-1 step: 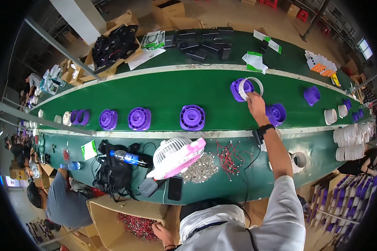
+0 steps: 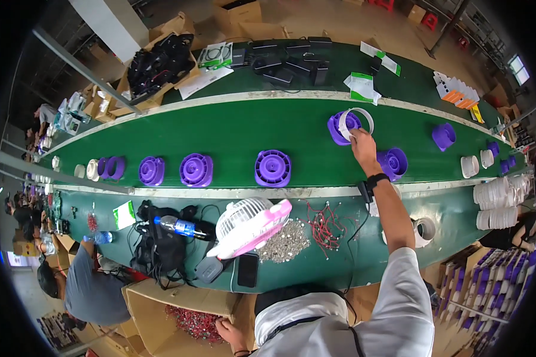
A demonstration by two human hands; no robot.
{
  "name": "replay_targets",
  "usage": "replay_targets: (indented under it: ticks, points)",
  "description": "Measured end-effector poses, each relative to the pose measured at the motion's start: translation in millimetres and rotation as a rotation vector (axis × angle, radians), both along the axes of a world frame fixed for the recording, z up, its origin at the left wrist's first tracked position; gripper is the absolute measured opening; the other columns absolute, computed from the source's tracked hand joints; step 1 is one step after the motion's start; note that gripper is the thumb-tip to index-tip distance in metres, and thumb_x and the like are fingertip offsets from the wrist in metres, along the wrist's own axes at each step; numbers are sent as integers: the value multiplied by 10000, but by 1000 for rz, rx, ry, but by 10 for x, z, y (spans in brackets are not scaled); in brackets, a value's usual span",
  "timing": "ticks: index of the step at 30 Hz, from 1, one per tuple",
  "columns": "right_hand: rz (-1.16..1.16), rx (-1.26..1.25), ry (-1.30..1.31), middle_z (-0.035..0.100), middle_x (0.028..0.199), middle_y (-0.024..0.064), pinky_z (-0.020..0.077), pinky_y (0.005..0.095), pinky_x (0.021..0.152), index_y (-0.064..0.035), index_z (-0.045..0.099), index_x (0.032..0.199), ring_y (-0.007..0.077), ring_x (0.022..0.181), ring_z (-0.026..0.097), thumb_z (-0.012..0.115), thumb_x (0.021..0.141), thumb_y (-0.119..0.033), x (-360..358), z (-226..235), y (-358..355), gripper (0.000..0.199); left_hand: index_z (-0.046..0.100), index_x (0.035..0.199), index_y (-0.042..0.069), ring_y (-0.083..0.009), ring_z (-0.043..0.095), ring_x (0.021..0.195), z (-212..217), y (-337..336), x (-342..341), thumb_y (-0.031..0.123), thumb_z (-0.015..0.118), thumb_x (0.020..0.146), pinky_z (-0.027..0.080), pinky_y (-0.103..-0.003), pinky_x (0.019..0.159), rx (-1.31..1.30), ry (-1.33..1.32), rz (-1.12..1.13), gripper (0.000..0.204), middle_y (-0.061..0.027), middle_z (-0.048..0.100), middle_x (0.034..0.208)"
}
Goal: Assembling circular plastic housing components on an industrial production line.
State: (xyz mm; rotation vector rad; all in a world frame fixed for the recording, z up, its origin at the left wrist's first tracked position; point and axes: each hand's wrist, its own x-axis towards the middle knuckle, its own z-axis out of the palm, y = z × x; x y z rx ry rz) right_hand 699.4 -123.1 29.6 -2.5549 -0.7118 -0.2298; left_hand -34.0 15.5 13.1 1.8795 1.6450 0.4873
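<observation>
while right hand (image 2: 363, 144) grips one white ring (image 2: 356, 122) — seven purple housings (image 2: 273, 168).

Round purple moulded-plastic housing (image 2: 341, 127) is showing a smooth, slightly glossy finish; the thin white plastic ring (image 2: 358, 121) on it is looking matt. Green conveyor belt (image 2: 250, 134) is reading as matt, rubbery sheet, its pale edge strips looking like painted metal. Right hand (image 2: 361, 141) is touching the ring; a black matt wrist strap (image 2: 376, 179) is sitting below it. White-and-pink desk fan (image 2: 250, 225) is appearing as glossy plastic. Heap of small silvery parts (image 2: 284, 241) is probably metal, too small to confirm. Brown cardboard box (image 2: 178, 309) is looking rough and dull.
</observation>
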Motion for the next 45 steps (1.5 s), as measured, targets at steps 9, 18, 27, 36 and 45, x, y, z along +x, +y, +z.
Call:
replay_targets:
  ticks: [9, 18, 27, 36, 45]
  points:
    - [0, -8, 127, 696, 975, 221, 534, 511, 807, -75, 706, 1051, 435, 910, 660, 634, 909, -158, 539, -562, 59, 179, 544, 1231, -89, -418, 572, 1089, 127, 4, -60, 183, 373, 1008, 428, -429, 968, -205, 203, 23, 391, -277, 604, 1184]
    - [7, -71, 164, 690, 925, 234, 525, 511, 782, -54, 704, 1032, 440, 897, 656, 663, 890, -170, 655, -531, -86, 188, 487, 1340, -115, -416, 539, 1211, 172, 16, -1, 214, 344, 1028, 410, -427, 1034, -153, 296, 50, 475, -305, 554, 1314]
    - [-184, 110, -17, 676, 939, 186, 527, 472, 781, -18, 638, 1052, 380, 898, 648, 718, 832, -85, -423, 57, -567, 244, 547, 1065, -66, -386, 553, 918, 133, 73, -4, 186, 358, 998, 433, -438, 865, -143, 146, 26, 322, -237, 606, 1014]
    - [-111, 6, 88, 604, 1215, 218, 500, 475, 965, -16, 561, 1238, 411, 1135, 580, 689, 782, -1, -439, -437, -347, 473, 548, 987, -85, -401, 548, 874, -98, 140, -157, 170, 378, 994, 442, -448, 829, -87, 63, 1, 307, -262, 594, 948]
    - [-186, -238, 183, 680, 967, 197, 562, 504, 815, -73, 649, 1058, 425, 905, 667, 529, 876, -27, 54, -935, -261, 223, 587, 1305, -38, -398, 574, 1154, -114, 49, -212, 179, 484, 991, 404, -384, 1059, -66, 298, 146, 395, -279, 623, 1258]
